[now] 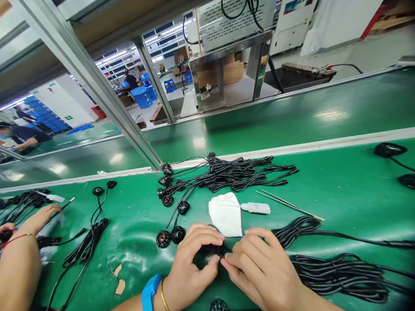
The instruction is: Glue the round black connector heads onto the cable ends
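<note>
In front of me, my left hand [196, 259] curls its thumb and fingers around a small black part [212, 249], mostly hidden by the hand. My right hand [261, 268] closes its fingertips at a thin black cable [226, 249] coming from that part. The two hands almost touch. Just beyond them lie a white cloth [225, 216] and a small clear bottle [256, 208] with a thin nozzle. One round black cable head [163, 239] rests left of my left hand; another [219, 305] shows at the bottom edge.
A pile of black cables [236, 172] lies behind the cloth. Thin metal tweezers [292, 205] and coiled cables [340, 276] are to the right. A co-worker's hand [42, 218] is at the left, near another cable bundle [87, 242]. A metal post [97, 90] rises behind the green table.
</note>
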Motion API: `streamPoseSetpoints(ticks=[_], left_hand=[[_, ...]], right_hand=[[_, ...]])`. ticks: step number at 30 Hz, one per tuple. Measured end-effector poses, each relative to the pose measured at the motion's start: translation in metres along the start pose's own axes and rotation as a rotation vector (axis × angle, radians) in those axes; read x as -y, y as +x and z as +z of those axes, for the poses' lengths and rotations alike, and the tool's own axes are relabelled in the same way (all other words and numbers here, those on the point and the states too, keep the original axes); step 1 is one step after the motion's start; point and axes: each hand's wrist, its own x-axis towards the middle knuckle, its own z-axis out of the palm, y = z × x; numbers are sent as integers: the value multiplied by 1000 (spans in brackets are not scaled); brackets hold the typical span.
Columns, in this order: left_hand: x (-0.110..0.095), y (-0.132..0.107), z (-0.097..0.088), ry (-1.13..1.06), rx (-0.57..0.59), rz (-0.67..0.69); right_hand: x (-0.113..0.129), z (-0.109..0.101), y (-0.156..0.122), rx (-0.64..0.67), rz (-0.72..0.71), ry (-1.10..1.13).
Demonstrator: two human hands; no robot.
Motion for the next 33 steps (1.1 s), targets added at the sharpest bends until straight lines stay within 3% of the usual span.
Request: streamPoseSetpoints(ticks=[13, 28, 33], left_hand=[[3, -3, 1, -5, 23, -34], [3, -2, 0, -23, 47, -48], [6, 1, -3, 77, -44, -66]], right_hand=[[0, -4, 2, -12, 69, 12], [1, -6, 5, 32, 53, 22], [6, -13, 1, 35, -51, -25]])
